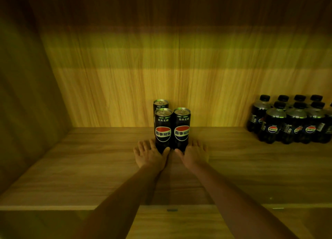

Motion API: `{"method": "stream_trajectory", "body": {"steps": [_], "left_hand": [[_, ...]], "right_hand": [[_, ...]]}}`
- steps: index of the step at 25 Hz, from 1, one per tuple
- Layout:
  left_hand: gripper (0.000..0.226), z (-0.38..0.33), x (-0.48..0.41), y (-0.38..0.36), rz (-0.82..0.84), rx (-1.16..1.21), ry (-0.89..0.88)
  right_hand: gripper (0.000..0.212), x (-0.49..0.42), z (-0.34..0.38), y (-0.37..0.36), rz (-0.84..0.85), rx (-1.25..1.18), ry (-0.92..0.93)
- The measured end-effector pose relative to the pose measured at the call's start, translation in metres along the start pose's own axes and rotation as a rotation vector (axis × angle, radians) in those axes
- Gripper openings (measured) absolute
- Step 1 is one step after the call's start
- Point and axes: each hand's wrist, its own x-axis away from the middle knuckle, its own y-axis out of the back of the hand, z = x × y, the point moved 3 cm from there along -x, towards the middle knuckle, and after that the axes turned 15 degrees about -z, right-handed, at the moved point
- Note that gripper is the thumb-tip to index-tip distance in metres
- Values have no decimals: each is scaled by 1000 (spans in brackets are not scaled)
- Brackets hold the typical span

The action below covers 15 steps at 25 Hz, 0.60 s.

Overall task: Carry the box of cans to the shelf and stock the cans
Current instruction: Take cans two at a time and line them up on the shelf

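Three tall black cola cans stand upright in the middle of the wooden shelf point(89, 166). Two are in front, the left can point(163, 129) and the right can point(181, 127), and the third can point(160, 104) stands behind the left one. My left hand point(149, 153) lies palm down beside the left can's base, fingers straight, thumb touching the can's front. My right hand point(195, 153) mirrors it at the right can's base, thumb against that can. The box is not in view.
A shrink-wrapped pack of small dark cola bottles point(294, 122) stands at the shelf's right end. The wooden back wall point(179, 77) is close behind the cans, and a side wall point(27, 104) closes the left. The shelf's front edge point(53, 207) runs below my forearms.
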Motion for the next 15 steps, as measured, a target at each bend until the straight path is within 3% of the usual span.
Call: {"method": "stream_trajectory", "body": {"steps": [8,15], "left_hand": [[79,20,55,41,-112,9,-161],[80,64,148,73,-105,-15,-269]], "right_hand": [[73,58,-13,32,-53,-78,70],[75,151,-2,81,-45,-185,190]]}}
